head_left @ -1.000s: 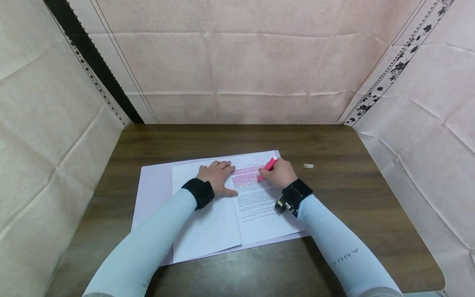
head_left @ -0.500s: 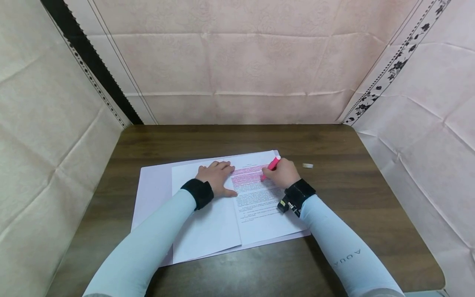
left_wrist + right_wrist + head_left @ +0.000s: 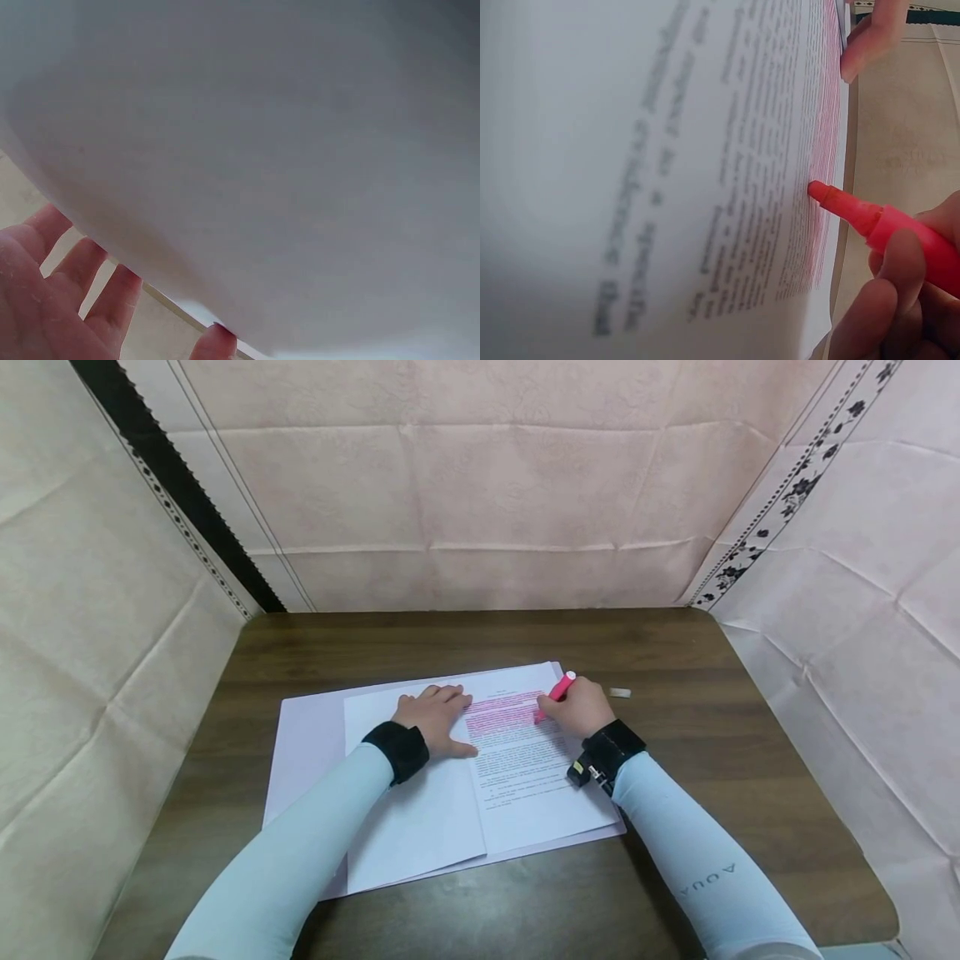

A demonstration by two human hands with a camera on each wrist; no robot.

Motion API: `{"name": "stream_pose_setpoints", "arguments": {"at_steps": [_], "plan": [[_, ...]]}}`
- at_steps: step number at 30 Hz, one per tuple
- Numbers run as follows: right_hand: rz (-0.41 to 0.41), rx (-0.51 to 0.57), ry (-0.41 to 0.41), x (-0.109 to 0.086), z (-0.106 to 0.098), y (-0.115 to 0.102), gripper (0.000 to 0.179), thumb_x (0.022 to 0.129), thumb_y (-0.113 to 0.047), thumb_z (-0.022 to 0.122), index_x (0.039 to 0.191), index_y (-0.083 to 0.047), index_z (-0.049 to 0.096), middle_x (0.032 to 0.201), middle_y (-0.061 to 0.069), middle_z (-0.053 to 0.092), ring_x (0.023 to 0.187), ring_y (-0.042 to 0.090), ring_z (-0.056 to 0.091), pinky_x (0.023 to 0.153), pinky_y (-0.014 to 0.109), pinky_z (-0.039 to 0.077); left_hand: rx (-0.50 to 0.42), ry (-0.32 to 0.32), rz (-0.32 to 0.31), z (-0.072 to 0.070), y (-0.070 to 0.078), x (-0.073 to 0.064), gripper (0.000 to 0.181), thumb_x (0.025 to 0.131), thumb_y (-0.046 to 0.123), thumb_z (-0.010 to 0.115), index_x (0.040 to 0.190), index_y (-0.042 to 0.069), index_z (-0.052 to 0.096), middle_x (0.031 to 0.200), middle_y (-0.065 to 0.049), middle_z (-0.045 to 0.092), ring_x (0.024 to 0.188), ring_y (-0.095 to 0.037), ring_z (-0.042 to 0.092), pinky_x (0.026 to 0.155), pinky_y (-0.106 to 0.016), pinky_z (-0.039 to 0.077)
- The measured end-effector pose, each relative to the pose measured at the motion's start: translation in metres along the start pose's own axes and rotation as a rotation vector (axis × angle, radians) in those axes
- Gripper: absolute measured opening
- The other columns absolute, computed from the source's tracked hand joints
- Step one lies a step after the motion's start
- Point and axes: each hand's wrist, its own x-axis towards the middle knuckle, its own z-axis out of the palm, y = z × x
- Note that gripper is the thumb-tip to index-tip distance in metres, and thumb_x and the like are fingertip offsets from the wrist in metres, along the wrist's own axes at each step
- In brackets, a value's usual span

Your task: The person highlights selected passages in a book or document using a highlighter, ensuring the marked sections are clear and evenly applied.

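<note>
My right hand (image 3: 587,707) pinches a pink highlighter (image 3: 911,238); in the right wrist view its tip touches the printed page (image 3: 727,150) at the lower edge of the pink-marked lines. Its white rear end points up and away in the head view. My left hand (image 3: 437,720) lies with fingers spread across the fold of the open document (image 3: 420,818), thumb on the printed page. In the left wrist view the left hand's fingers (image 3: 112,307) rest on the paper. Pink covers the upper lines of text, and plain black lines run below.
A pale lavender folder or sheet (image 3: 307,752) lies under the document. A small whitish piece (image 3: 620,692), perhaps the highlighter's cap or an eraser, lies right of the right hand on the brown wooden table (image 3: 750,793). Patterned cloth (image 3: 480,510) hangs around the table.
My right hand has slid to the right along a text line with the highlighter. My left hand stays in place on the paper.
</note>
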Motion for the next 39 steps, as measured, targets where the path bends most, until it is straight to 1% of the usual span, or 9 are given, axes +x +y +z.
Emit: {"name": "stream_pose_setpoints", "arguments": {"at_steps": [10,14,17,21,24,27,31,39], "plan": [[0.012,0.01,0.021,0.0,-0.005,0.006,0.036,0.1,-0.039,0.083,0.098,-0.004,0.073,0.079,0.014,0.066,0.068,0.031,0.06,0.055,0.029,0.038,-0.007,0.03,0.015,-0.003,0.002,-0.005,0.108,0.085,0.078,0.078,0.171,0.024,0.041,0.179,-0.003,0.033,0.157,-0.035,0.036,0.123,-0.072,0.034],[0.007,0.001,0.037,-0.001,-0.007,0.008,0.035,0.101,-0.038,0.082,0.097,-0.004,0.074,0.079,0.014,0.066,0.068,0.03,0.058,0.055,0.029,0.038,-0.008,0.028,0.013,-0.004,0.002,-0.006,0.108,0.085,0.079,0.077,0.172,0.025,0.041,0.179,-0.003,0.033,0.157,-0.035,0.037,0.122,-0.071,0.035],[0.007,-0.004,0.043,-0.002,-0.01,0.01,0.035,0.102,-0.038,0.081,0.097,-0.004,0.074,0.08,0.014,0.067,0.068,0.03,0.059,0.056,0.029,0.04,-0.004,0.015,0.007,-0.001,0.001,-0.002,0.109,0.085,0.08,0.076,0.172,0.026,0.039,0.18,-0.002,0.031,0.158,-0.034,0.035,0.123,-0.071,0.034],[0.008,0.003,0.043,-0.001,-0.014,0.015,0.035,0.102,-0.038,0.079,0.099,-0.004,0.075,0.084,0.015,0.07,0.068,0.03,0.061,0.055,0.029,0.043,-0.013,0.02,0.011,0.006,-0.003,0.006,0.11,0.084,0.081,0.076,0.172,0.027,0.039,0.18,-0.002,0.031,0.158,-0.035,0.035,0.123,-0.072,0.033],[0.004,0.004,0.046,0.001,-0.016,0.019,0.035,0.103,-0.037,0.079,0.099,-0.003,0.075,0.082,0.015,0.069,0.065,0.029,0.06,0.054,0.029,0.043,-0.019,0.028,0.016,0.01,-0.005,0.008,0.11,0.083,0.081,0.077,0.172,0.027,0.04,0.18,-0.002,0.031,0.158,-0.035,0.035,0.122,-0.073,0.033],[0.002,0.0,0.049,0.001,-0.017,0.019,0.035,0.103,-0.037,0.078,0.098,-0.003,0.075,0.078,0.015,0.066,0.063,0.029,0.059,0.053,0.029,0.044,-0.022,0.029,0.016,0.008,-0.005,0.006,0.11,0.084,0.081,0.077,0.172,0.026,0.04,0.18,-0.002,0.031,0.158,-0.036,0.035,0.122,-0.073,0.033],[0.005,-0.006,0.056,0.001,-0.017,0.02,0.035,0.102,-0.038,0.079,0.098,-0.003,0.075,0.077,0.014,0.065,0.062,0.029,0.06,0.052,0.028,0.044,-0.02,0.027,0.015,0.006,-0.004,0.002,0.11,0.084,0.08,0.077,0.172,0.026,0.04,0.18,-0.003,0.031,0.158,-0.036,0.035,0.123,-0.073,0.033],[-0.008,-0.009,0.07,0.0,-0.016,0.021,0.034,0.102,-0.038,0.077,0.095,-0.005,0.074,0.075,0.014,0.064,0.062,0.03,0.059,0.052,0.028,0.042,-0.016,0.011,0.008,0.001,-0.003,0.001,0.11,0.084,0.08,0.077,0.173,0.026,0.039,0.18,-0.003,0.03,0.159,-0.035,0.034,0.123,-0.072,0.033]]}}
